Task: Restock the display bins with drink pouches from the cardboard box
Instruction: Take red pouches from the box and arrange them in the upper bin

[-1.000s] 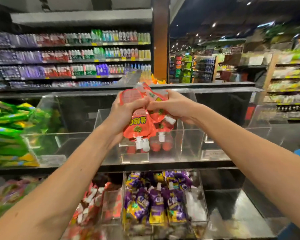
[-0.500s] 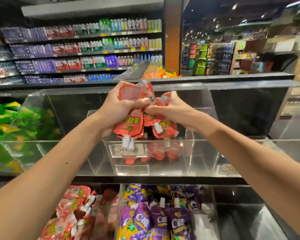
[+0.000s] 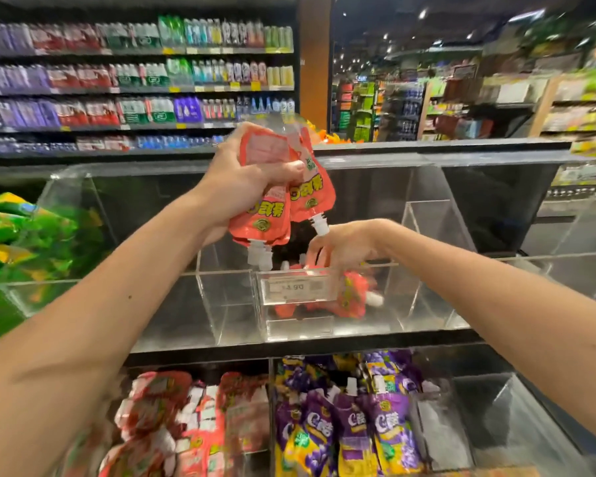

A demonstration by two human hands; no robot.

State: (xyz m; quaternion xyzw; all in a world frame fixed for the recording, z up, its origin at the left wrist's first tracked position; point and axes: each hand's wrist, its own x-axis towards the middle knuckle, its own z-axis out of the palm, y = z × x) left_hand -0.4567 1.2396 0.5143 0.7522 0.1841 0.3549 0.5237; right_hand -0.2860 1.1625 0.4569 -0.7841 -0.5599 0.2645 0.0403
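The left hand (image 3: 245,180), fingers curled, grips a bunch of orange-red spouted drink pouches (image 3: 276,215) above the clear acrylic display bin (image 3: 403,294), where more such pouches (image 3: 353,297) lie under the right hand (image 3: 344,249), its fingers' hold unclear; purple pouches (image 3: 351,432) fill the lower bin (image 3: 461,425).

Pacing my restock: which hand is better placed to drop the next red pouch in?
Right: the right hand is down at the clear bin; the left hand grips the bunch of red pouches above it.
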